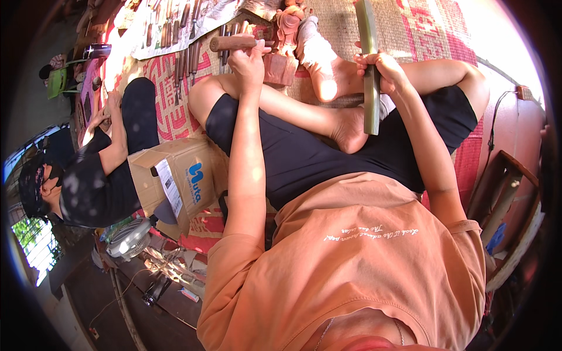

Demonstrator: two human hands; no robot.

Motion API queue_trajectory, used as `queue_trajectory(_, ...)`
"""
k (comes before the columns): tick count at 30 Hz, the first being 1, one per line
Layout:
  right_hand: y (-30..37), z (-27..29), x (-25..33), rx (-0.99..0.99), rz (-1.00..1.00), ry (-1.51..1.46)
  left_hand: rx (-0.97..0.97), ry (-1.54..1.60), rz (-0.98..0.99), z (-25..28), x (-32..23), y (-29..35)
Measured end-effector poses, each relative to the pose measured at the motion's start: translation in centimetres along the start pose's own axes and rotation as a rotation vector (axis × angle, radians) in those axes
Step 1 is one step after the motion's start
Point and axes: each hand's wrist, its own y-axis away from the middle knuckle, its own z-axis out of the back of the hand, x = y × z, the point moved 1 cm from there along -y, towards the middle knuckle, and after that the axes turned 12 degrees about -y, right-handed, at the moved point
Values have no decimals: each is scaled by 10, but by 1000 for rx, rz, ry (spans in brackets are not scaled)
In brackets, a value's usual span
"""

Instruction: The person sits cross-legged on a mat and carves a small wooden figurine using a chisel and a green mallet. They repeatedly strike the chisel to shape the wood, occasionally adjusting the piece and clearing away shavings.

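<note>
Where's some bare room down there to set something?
The mat looks bare beyond the right hand, right of the stick. A smaller patch lies at the top, between carving and stick; another between box and tools, left of the left knee. It's crowded around the left hand: tools one side, carving the other.

Harsh daylight glares from the far right, bleaching white the ground [510, 44] beside my red-and-straw woven mat [432, 26], while a sun patch brightens my bare left forearm [246, 158]. The near left lies dim, and edges bend toward the black fisheye rim.
</note>
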Motion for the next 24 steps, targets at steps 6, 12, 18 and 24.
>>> queue_trajectory(6,1,-1,2,7,-13,34,-71,13,64,1,3,0)
queue_trajectory(12,3,-3,1,-21,-20,28,-109,-67,109,10,2,-4)
queue_trajectory(18,2,-2,0,4,-30,-24,-208,-185,151,66,0,-45)
queue_trajectory(24,-4,1,-2,9,-55,-42,56,-983,482,154,65,-99)
